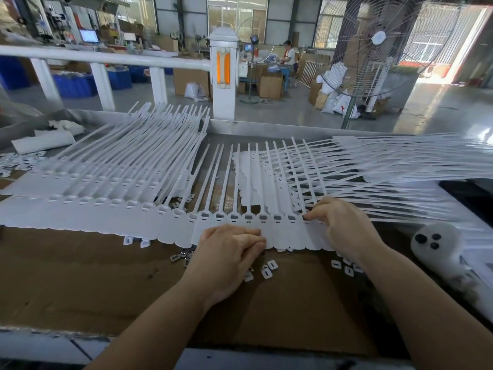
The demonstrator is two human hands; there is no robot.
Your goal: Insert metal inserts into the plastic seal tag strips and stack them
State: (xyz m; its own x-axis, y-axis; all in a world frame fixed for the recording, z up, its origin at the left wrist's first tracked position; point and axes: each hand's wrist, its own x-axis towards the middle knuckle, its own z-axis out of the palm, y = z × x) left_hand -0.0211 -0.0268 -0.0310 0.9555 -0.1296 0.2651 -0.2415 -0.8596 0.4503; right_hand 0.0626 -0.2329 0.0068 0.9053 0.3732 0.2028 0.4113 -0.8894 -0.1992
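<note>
The strip (240, 225) lies across the table's near middle. The left hand (229, 252) rests on its tabs, fingers loosely curled. The right hand (344, 225) pinches an insert, too small to see, at the rightmost slot. Best press it squarely while the left steadies.

Bright daylight throughout, pouring from the open doorway (458, 41) at far right, blown out to white. Glare across the concrete floor (426, 108) below that doorway. Softer light from windows (234, 9) left of it. Faint, diffuse shadows under the forearms on the cardboard-covered counter (80, 276). Strong wide-angle bending toward the edges; white railing (106, 58) curved. Slightly soft, smeared at right margin.
</note>
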